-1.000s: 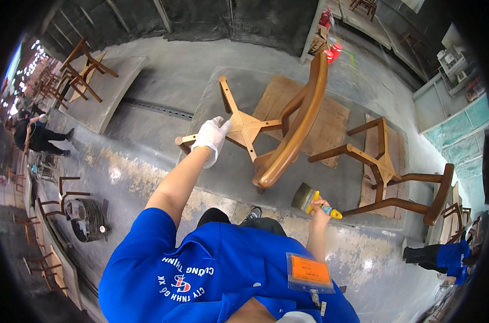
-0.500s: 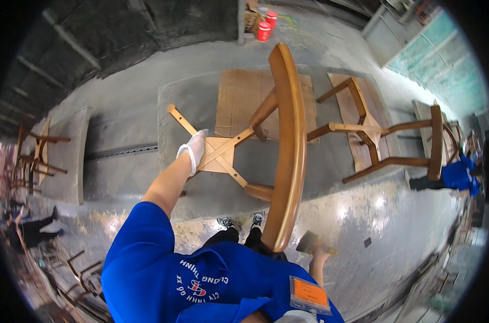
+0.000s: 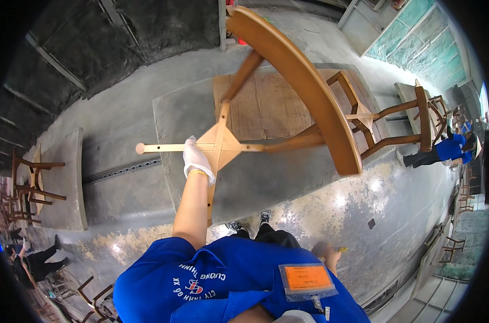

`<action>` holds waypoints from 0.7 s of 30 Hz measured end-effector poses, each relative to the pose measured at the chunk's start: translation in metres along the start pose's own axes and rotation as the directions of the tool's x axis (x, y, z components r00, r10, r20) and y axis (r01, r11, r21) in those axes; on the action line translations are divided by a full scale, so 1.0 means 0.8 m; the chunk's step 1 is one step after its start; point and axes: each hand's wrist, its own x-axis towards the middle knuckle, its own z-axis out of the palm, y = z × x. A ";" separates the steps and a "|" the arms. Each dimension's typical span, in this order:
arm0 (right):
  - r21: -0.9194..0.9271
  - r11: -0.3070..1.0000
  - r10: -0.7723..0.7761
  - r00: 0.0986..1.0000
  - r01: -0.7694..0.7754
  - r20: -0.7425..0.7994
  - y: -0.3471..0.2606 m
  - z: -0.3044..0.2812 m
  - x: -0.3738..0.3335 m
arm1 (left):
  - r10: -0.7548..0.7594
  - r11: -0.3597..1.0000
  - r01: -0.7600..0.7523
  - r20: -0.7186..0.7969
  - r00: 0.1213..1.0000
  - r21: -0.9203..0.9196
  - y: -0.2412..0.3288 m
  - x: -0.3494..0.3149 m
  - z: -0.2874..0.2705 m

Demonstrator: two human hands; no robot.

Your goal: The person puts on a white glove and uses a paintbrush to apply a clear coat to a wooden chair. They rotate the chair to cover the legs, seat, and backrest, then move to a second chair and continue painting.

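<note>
A wooden chair frame (image 3: 303, 75) with a broad curved backrest is tilted in front of me, over a low grey platform. My left hand (image 3: 197, 160), in a white glove, is closed on the pale crossed seat rails (image 3: 218, 141), by the middle of the X. The backrest lies to the far right of that hand, away from my body. Low at my right side, my bare right hand (image 3: 331, 261) grips what looks like a wide flat brush (image 3: 321, 249) with a yellow handle end. Motion blurs the brush, and my body partly hides that forearm.
A cardboard sheet (image 3: 255, 116) covers part of the grey platform (image 3: 182, 121). Another chair frame (image 3: 425, 116) stands to the right, and one (image 3: 37, 180) is on a slab at left. People (image 3: 450, 151) work at both sides. A dark wall (image 3: 120, 46) rises at far left.
The chair frame has turned anticlockwise, its backrest top swinging left and away and its lower end to the right. My left hand stays on the rails. The right hand and brush have shifted slightly right.
</note>
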 end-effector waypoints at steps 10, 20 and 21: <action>-0.137 0.933 -0.294 0.925 0.332 0.239 -0.064 0.062 -0.015 | -0.126 0.810 0.076 -0.045 0.991 -0.581 -0.035 0.067 -0.006; 0.071 0.981 -0.191 0.952 0.179 0.240 -0.100 0.048 -0.022 | -0.215 0.832 0.114 -0.126 0.968 -0.544 -0.114 0.054 0.021; 0.160 0.975 -0.188 0.953 0.153 0.238 -0.107 0.053 -0.021 | -0.181 0.817 0.093 -0.100 0.978 -0.570 -0.119 0.051 0.024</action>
